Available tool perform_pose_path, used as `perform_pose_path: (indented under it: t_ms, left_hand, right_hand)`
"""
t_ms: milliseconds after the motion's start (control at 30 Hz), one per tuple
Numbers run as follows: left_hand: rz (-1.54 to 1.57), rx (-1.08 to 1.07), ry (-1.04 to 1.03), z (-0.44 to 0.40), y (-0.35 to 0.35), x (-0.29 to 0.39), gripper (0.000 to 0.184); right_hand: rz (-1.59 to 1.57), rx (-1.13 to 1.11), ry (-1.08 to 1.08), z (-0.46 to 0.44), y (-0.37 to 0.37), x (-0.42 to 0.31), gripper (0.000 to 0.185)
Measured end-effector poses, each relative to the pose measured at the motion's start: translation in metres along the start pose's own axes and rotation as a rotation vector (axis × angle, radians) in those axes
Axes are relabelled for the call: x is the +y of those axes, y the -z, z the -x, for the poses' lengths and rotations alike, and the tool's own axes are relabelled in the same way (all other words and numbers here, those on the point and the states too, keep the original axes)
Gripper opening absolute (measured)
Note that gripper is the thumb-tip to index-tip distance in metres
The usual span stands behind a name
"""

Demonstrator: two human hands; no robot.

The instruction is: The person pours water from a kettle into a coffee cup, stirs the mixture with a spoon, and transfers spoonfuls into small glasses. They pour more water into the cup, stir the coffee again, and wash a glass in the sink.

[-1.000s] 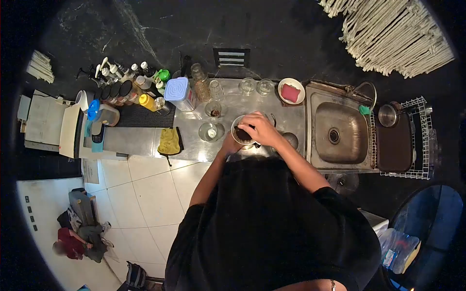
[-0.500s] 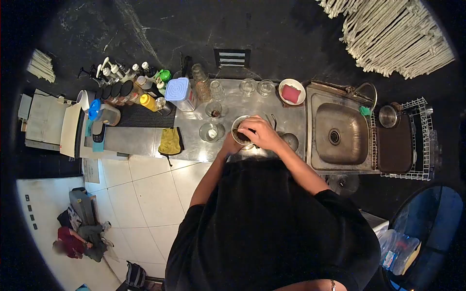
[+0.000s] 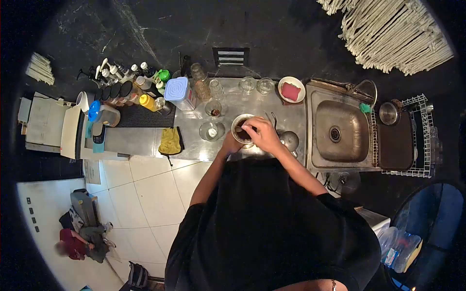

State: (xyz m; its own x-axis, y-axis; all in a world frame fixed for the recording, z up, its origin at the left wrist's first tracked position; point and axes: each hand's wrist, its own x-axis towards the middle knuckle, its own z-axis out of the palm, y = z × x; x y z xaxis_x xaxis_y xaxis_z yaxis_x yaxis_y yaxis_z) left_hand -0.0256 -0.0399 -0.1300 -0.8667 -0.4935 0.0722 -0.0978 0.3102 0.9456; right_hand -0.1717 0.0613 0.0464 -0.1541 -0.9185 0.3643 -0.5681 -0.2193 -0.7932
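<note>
Head view, clock face centred on the light-rimmed vessel (image 3: 234,127), with 12 toward the dark wall (image 3: 281,39). The vessel sits at the near side of the steel counter (image 3: 238,103), directly before the person, where both forearms can reach it without stretching.

Left hand (image 3: 231,144): closed on the vessel's outer side at 7 o'clock. This placement appears to brace the wall and leave the mouth accessible.

Right hand (image 3: 263,135): enters from 4 o'clock, palm down, fingertips drawn together over the mouth, above dark contents (image 3: 244,135). Whether these fingers pinch a slim tool cannot be told; the hand itself covers that spot.

Surrounding items: a glass holding a white object (image 3: 211,132) stands at 9 o'clock, just beside the vessel; a second glass, with dark matter inside (image 3: 213,109), stands at 10. The round metal pot (image 3: 290,139) is near 3 o'clock, off the right forearm's path yet within reach. Two clear glasses (image 3: 256,86) stand between 12 and 1, by the wall, which keeps them outside the working area. At 2 o'clock, a white bowl (image 3: 290,80) contains a pink sponge (image 3: 291,91); its position next to the sink (image 3: 335,111), at 3, suits washing.
</note>
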Motion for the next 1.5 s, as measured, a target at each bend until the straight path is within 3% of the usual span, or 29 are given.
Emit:
perform_pose_path:
  t_ms: [100,267,400,467,667,833,933,967,1200,1333,1400,1500]
  left_hand:
    - [0.157,-0.016,0.060,-0.003,-0.002,-0.006,0.078]
    - [0.138,-0.011,0.060,0.000,0.001,-0.001,0.080]
    - [0.283,0.008,0.067,0.000,-0.002,0.003,0.082]
    - [0.234,0.019,0.070,0.000,0.001,0.015,0.080]
    - [0.176,-0.030,0.097,-0.001,0.003,0.016,0.072]
    - [0.209,0.028,-0.022,-0.003,0.002,0.022,0.066]
    - [0.224,0.010,0.033,-0.003,0.001,0.021,0.065]
    - [0.238,0.001,0.070,-0.002,0.002,0.021,0.065]
    - [0.263,0.001,-0.016,-0.003,0.000,0.009,0.073]
    - [0.305,-0.029,0.055,-0.002,-0.001,0.015,0.075]
    - [0.268,0.114,-0.034,-0.001,-0.004,0.019,0.058]
    - [0.235,0.100,-0.033,-0.001,-0.002,0.019,0.057]
  right_hand:
    - [0.040,0.045,-0.029,0.004,-0.002,0.003,0.016]
    - [-0.073,0.010,-0.102,0.012,-0.004,-0.003,0.016]
    - [0.003,0.127,-0.131,0.013,-0.003,0.000,0.017]
    - [-0.034,0.036,-0.236,0.015,-0.003,-0.002,0.017]
    - [-0.125,0.093,-0.304,0.022,-0.006,0.006,0.017]
    - [-0.053,0.103,-0.371,0.024,0.010,0.007,0.019]
    - [-0.028,0.048,-0.385,0.026,0.017,-0.005,0.021]
    - [-0.008,0.049,-0.251,0.030,0.016,0.002,0.022]
    - [-0.081,0.083,-0.295,0.028,0.017,-0.006,0.023]
    - [-0.046,0.039,-0.293,0.030,0.015,-0.002,0.024]
    - [-0.020,0.005,-0.275,0.029,0.015,-0.003,0.024]
    - [-0.033,0.004,-0.342,0.028,0.015,-0.006,0.023]
